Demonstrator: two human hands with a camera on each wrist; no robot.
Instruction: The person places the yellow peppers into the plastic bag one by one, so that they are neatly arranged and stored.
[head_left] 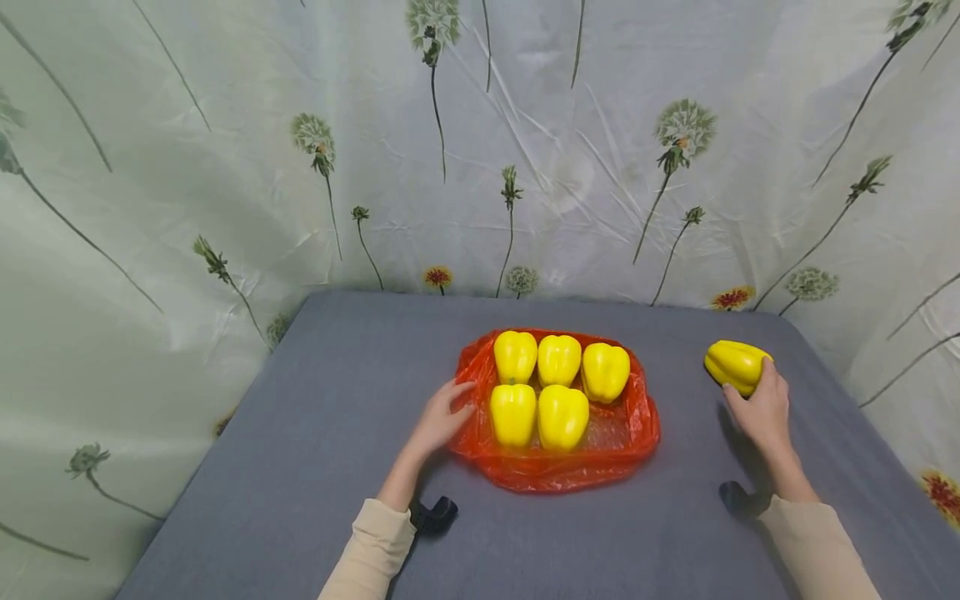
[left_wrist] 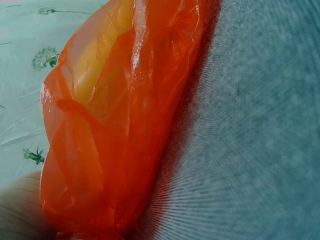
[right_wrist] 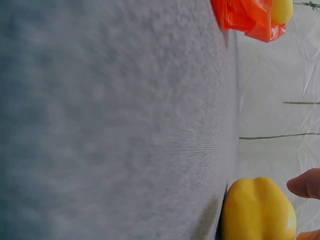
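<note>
Several yellow bell peppers (head_left: 558,361) stand in two rows inside a red plastic bag (head_left: 540,477) with its mouth spread wide. My left hand (head_left: 437,421) is at the bag's left edge, fingers spread with a gap between thumb and forefinger. In the left wrist view, the red film (left_wrist: 115,150) covers most of that hand. One more yellow bell pepper (head_left: 735,364) lies on its side at the far right. My right hand (head_left: 761,412) is around its near end; the right wrist view shows a fingertip (right_wrist: 306,184) slightly apart from the pepper (right_wrist: 257,212).
A grey cloth-covered table (head_left: 300,467) lies under everything. Behind it hangs a pale curtain (head_left: 555,208) with a dandelion print. A black strap piece (head_left: 437,515) is on the left wrist, and another dark one (head_left: 735,497) on the right.
</note>
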